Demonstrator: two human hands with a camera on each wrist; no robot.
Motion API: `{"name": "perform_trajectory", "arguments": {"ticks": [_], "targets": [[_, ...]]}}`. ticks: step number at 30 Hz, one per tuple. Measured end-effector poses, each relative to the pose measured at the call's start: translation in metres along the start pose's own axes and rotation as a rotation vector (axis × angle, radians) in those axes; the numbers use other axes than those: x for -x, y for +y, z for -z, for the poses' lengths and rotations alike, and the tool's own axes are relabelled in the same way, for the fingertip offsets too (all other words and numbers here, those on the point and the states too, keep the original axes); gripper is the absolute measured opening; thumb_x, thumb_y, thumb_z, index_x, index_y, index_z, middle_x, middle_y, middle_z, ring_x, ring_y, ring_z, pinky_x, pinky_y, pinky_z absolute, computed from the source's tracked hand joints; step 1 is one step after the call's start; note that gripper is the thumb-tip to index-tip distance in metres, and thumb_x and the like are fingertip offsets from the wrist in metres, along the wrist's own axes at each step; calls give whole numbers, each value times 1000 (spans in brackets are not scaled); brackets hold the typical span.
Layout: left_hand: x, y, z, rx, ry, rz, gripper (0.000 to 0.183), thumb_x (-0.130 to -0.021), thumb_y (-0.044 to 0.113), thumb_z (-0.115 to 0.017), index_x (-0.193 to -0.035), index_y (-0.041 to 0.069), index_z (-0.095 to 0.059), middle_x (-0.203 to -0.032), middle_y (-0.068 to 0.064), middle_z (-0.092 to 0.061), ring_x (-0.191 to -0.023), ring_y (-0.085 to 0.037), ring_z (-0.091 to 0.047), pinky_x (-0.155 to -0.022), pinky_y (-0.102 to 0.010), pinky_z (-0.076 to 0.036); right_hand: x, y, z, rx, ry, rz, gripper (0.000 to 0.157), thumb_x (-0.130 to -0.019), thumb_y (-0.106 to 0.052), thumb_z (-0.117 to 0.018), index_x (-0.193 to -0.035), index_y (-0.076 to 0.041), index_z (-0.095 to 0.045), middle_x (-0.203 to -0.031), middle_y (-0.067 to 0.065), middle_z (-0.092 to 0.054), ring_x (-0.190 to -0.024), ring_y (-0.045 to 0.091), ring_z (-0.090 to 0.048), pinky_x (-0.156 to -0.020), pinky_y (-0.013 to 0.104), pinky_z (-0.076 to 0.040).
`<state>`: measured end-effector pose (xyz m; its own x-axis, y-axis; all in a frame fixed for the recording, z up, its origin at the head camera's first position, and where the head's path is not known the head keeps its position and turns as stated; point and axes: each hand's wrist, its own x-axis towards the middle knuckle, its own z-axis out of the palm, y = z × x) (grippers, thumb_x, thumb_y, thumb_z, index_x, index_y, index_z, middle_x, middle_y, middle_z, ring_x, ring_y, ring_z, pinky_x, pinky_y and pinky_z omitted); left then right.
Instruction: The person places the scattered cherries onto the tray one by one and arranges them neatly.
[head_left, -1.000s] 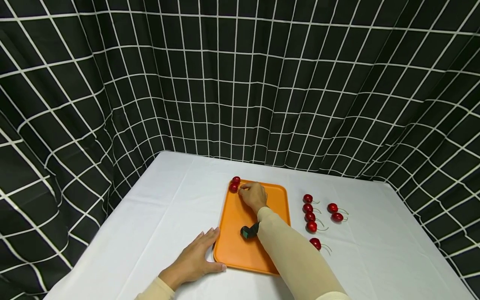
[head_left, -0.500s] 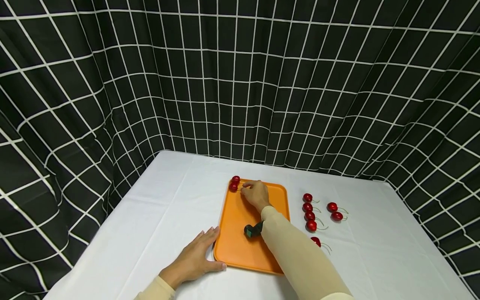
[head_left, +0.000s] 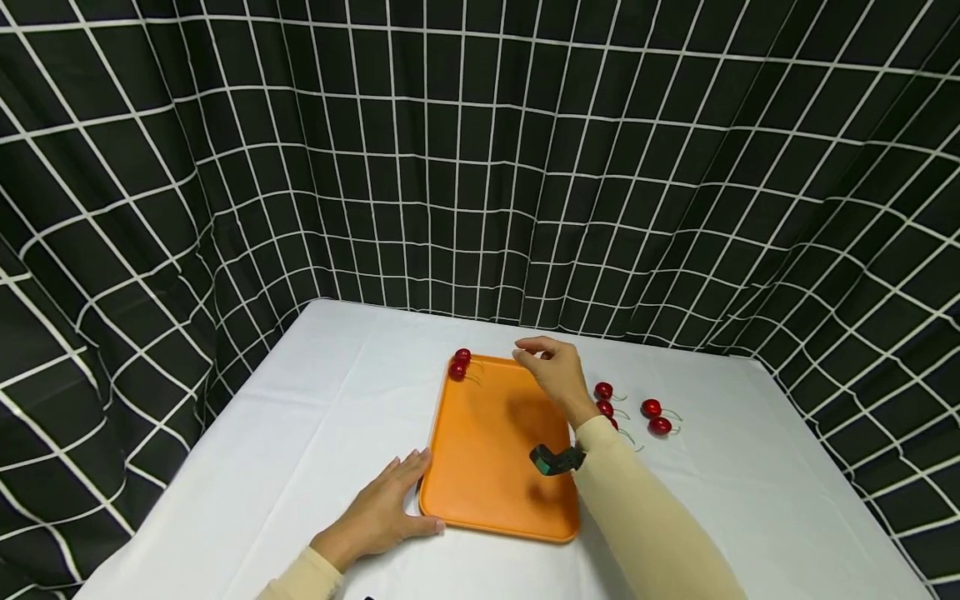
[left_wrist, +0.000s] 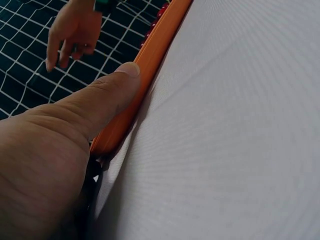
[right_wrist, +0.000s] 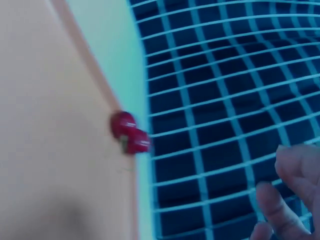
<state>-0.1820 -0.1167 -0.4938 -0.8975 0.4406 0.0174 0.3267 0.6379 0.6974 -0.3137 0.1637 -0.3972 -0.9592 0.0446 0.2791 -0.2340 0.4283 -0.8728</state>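
Red cherries (head_left: 458,371) with thin stems sit at the far left corner of an orange tray (head_left: 487,467). In the right wrist view two cherries (right_wrist: 131,134) lie against each other at the tray's rim. My right hand (head_left: 553,371) is raised over the far right part of the tray. Its fingers are loosely bent and apart, with nothing between them in either wrist view. At the near left corner my left hand (head_left: 382,508) lies with its fingers along the tray's side. The thumb (left_wrist: 107,95) touches the near edge.
More cherries (head_left: 652,408) lie on the white tablecloth (head_left: 720,483) right of the tray, some in a column partly hidden by the right forearm. A dark grid-patterned curtain (head_left: 420,167) encloses the table's back and sides.
My right hand has drawn away from the cherries in the corner, going right and up. Those cherries stay on the tray. The left hand keeps its place; the head view has shifted slightly.
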Motion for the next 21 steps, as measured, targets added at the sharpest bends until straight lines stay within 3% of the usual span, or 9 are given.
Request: {"name": "perform_trajectory", "arguments": {"ticks": [3,8,13,21], "targets": [[0,-1,0,-5,5,1,105,-71,60,-74,-149,3,-32,-155,-10,-26,-141,-37,-19,-111,-59,-17,11,-7,24,-97,-19,2,19,-85,-20,-76,-101,-9,-76,-93,6,-66,-72,24,-46,-52,23,-36],[0,-1,-2,7,-1,3,105,-72,61,-73,-150,4,-32,-155,-10,-25,-140,-41,-19,-110,-61,-18,34,-10,64,-113,2,6,29,-87,-28,-75,-106,-6,-74,-96,7,-67,-84,24,-51,-61,24,-43],[-1,0,-1,5,-10,8,106,-72,61,-72,-150,4,-30,-156,-11,-24,-140,-42,-19,-110,-61,-18,62,3,100,-135,37,-1,29,-89,-22,-72,-107,1,-71,-92,9,-67,-82,24,-58,-68,23,-52],[-1,2,2,-3,6,33,104,-72,58,-76,-151,7,-31,-155,-11,-25,-140,-41,-18,-111,-59,-18,99,33,137,-42,113,-79,27,-89,-22,-73,-107,-1,-73,-96,0,-68,-89,18,-54,-68,21,-47]]}}
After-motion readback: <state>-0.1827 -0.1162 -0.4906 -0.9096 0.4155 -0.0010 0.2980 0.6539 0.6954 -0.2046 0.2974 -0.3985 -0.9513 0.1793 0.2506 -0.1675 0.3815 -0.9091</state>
